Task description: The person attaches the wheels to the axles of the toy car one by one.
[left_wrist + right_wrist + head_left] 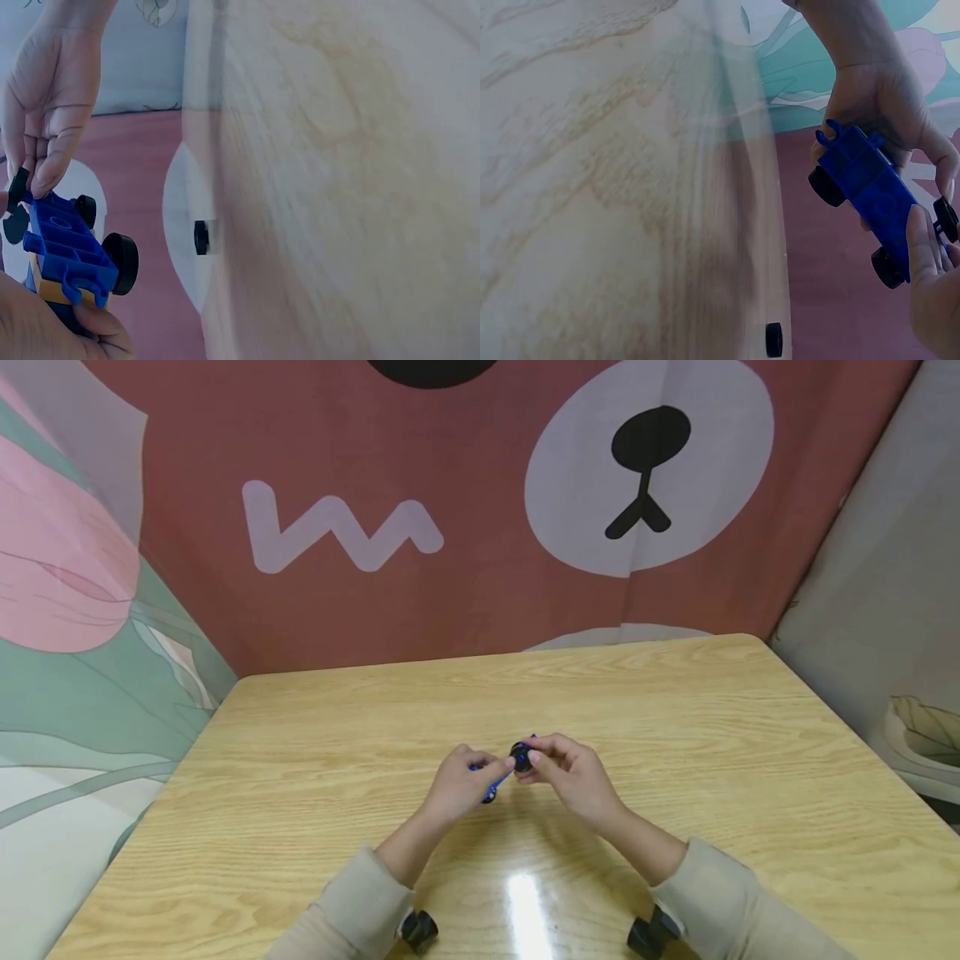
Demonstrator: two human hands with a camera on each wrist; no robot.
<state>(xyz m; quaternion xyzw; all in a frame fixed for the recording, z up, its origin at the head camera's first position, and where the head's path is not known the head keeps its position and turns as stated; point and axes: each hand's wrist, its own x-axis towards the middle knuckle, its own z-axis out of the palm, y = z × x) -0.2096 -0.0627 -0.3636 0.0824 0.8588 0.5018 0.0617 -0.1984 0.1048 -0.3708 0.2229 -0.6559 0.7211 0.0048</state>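
Note:
A blue toy car (pixel 874 195) with black wheels is held in the air between both hands, its underside showing in the wrist views. My left hand (pixel 459 783) grips its body near the end with the blue hook (pixel 82 289). At the opposite end, my right hand (pixel 579 777) pinches the car, thumb along the blue chassis. A black wheel (pixel 522 756) sits between the two thumbs in the head view. One blue peg (pixel 31 241) on the car's side carries no wheel. Fingers partly hide the car's upper side.
A small black wheel-like piece (pixel 201 238) stands on the wooden table (pixel 337 727); the head view does not show it. A printed cloth (pixel 480 602) hangs behind the table's far edge. Each sleeve has a black device (pixel 418 931) at the wrist.

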